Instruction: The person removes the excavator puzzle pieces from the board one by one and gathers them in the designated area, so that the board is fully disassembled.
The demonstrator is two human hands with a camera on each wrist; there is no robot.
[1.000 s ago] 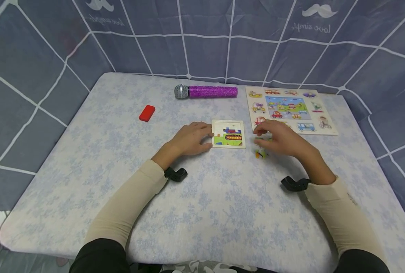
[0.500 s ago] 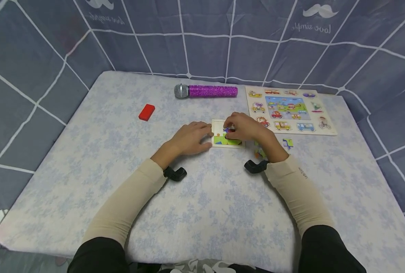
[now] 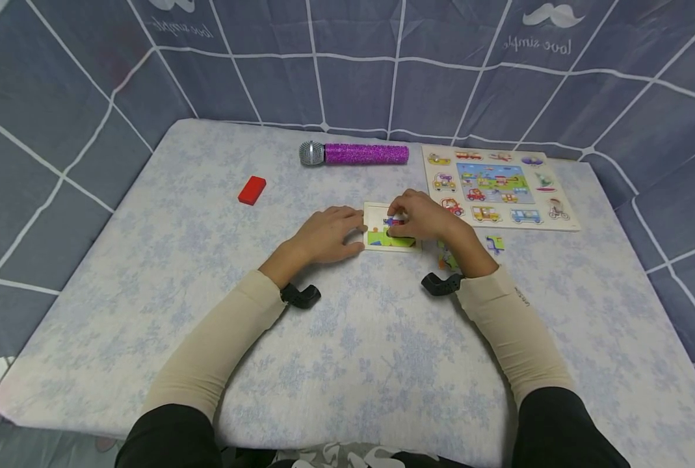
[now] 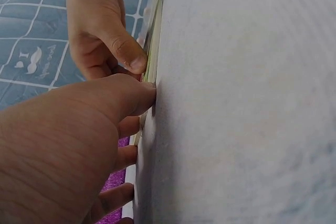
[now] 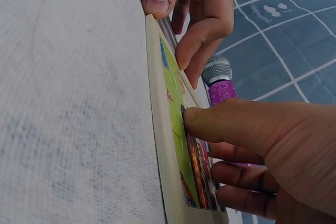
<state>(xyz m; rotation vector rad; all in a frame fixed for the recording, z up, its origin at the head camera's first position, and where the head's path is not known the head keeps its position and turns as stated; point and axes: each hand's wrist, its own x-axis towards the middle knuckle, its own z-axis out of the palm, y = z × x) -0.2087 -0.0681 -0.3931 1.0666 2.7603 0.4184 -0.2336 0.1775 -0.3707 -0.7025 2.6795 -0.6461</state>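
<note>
Thumb [image 5: 199,120] of the right hand [image 3: 422,216] bent down against one edge of the red-and-orange piece [image 5: 199,169], fingers on the opposite side; nearly closed, pinching the piece as far as visible. Lifted, tilted or fully down in the recess: cannot tell, too foreshortened in the wrist view and covered in the head view. Main risk right there: a hard push with the piece askew, likely jamming an edge on the neighbouring green part [image 5: 181,145] or popping that part up. Also blind under own fingers, so easy to misjudge alignment. Directly below, the small puzzle board [image 5: 170,177], flat on the tablecloth [image 3: 335,364] between both hands, picture side up. At its left rim, the left hand [image 3: 329,237], relaxed and spread, touching the edge rather than gripping over the top. Could let the board pivot or skid under a sideways shove. Just beside the right wrist, some loose pieces [image 3: 448,260], partly hidden; could get swept off by the wrist mount [image 3: 441,285] on a careless pull-back. Farther out, another loose piece [image 3: 495,244], close to the larger puzzle board [image 3: 563,224]; could slide against that rim on a wide swing. Well apart, microphone [image 3: 366,154] and red block [image 3: 252,190]: low risk.
</note>
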